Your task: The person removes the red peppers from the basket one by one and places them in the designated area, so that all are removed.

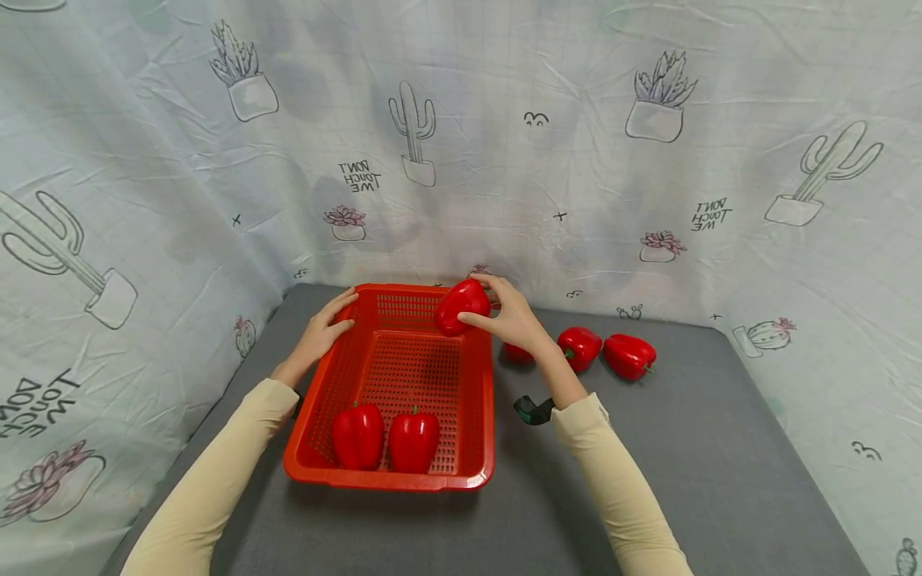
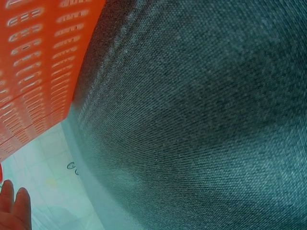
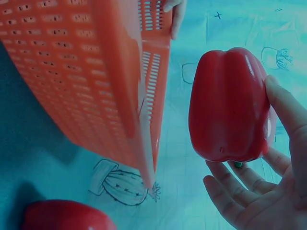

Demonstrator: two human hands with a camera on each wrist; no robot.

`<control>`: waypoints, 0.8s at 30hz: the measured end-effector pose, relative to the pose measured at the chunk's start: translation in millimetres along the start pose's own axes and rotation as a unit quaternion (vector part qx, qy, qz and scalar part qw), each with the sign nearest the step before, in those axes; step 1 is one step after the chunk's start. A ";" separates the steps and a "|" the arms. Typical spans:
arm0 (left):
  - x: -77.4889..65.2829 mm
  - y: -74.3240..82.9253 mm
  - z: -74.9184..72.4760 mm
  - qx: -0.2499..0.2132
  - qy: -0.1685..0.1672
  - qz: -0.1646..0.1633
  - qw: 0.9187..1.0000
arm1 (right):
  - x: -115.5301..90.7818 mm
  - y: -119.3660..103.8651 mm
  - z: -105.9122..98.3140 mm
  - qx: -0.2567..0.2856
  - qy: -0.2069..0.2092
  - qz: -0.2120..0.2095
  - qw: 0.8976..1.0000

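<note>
My right hand holds a red bell pepper above the far right corner of a red plastic basket. In the right wrist view, thumb and fingers lie around this pepper, its green stem partly hidden. My left hand grips the basket's far left rim, thumb over the inner side and fingers along the outside. Inside the basket, two red bell peppers stand side by side at the near end: a left one and a right one.
Right of the basket, on the grey table, lie a bell pepper half hidden by the right hand, a second pepper and a third pepper. A printed curtain encloses the back and sides.
</note>
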State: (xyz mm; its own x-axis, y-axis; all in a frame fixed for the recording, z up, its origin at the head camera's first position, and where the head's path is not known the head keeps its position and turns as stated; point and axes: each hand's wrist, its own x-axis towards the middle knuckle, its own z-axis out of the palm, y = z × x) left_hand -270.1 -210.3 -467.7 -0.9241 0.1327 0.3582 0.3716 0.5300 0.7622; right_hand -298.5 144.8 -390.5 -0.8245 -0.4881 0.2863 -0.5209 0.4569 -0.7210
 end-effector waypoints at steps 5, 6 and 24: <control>-4.4 22.6 -2.4 -0.002 0.001 -0.004 1.000 | -8.8 6.7 -4.0 0.003 0.016 0.001 1.000; -3.8 20.5 -2.0 -0.003 0.002 -0.003 1.000 | -10.8 7.8 -4.7 0.002 0.019 0.001 1.000; 1.5 -18.1 4.7 0.001 0.009 0.003 1.000 | -44.2 28.1 -23.1 0.013 0.083 0.035 0.996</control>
State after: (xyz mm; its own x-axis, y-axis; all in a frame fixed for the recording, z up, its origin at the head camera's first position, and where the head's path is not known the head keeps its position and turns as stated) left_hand -278.6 -215.8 -483.4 -0.9198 0.1213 0.3732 0.3779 0.5305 0.7588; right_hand -281.8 196.4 -408.8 -0.8851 -0.3242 0.3340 -0.4567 0.4659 -0.7579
